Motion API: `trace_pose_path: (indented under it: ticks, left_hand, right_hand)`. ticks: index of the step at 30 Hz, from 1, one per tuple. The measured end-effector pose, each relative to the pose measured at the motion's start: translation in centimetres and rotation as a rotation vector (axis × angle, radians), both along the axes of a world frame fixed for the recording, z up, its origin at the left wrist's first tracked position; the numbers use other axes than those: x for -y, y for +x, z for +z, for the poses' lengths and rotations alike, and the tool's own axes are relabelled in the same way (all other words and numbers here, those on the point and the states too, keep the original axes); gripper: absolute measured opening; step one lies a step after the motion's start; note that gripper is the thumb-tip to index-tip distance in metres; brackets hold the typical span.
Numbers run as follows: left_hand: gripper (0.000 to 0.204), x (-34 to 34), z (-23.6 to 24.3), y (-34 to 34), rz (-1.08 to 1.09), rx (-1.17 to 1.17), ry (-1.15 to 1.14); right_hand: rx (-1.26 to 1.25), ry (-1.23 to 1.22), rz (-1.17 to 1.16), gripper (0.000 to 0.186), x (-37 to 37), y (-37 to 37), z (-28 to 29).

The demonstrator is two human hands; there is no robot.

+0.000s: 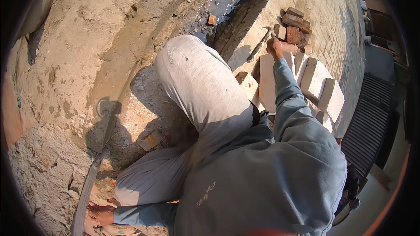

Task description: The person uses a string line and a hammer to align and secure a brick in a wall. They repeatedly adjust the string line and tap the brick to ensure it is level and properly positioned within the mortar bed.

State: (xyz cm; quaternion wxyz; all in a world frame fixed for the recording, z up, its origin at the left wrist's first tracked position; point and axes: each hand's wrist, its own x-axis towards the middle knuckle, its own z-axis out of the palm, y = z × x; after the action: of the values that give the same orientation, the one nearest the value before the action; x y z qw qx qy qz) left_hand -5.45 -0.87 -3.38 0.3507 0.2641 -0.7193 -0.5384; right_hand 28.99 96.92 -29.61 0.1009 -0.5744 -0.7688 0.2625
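Note:
My right hand [275, 48] is closed on the upper end of a metal hammer [259, 48] lying slanted beside stacked pale blocks [315, 81] and reddish bricks [293, 35]. My left hand [98, 214] is low at the left, fingertips against a long, flat grey bar [87, 183]; whether it grips the bar is unclear. My bent legs in pale trousers [197, 78] are between my two hands. Under the left side lies rough, partly damp ground [65, 83].
A ditch with dark water [225, 6] runs along a raised concrete edge [249, 8]. Brick paving [332, 26] extends beyond the blocks. A dark ribbed metal panel [365, 126] stands at the far right. A small loose brick piece [212, 19] lies at the water.

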Motion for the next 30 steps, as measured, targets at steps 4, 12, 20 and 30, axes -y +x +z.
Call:
trace_pose_path:
  ticks: [4, 12, 20, 30]
  left_hand:
    - [0.027, 1.8, 3.6, 6.1, 0.181, -0.094, 0.01]
    - [0.021, -0.3, 4.1, 6.7, 0.26, -0.233, -0.082]
    - [0.012, -0.1, -0.2, 6.6, 0.295, -0.493, 0.063]
    - [0.015, 1.1, -1.9, 3.4, 0.324, -0.539, 0.029]
  right_hand:
    - [0.374, -0.311, 0.228, 0.026, 7.9, -4.6, -8.2]
    - [0.124, -0.46, -0.039, 0.024, 7.7, -5.6, -2.9]
    - [-0.753, -0.599, -0.164, 0.022, 5.5, -9.3, 7.4]
    - [-1.209, -0.556, 0.656, 0.006, 23.9, -31.0, 33.3]
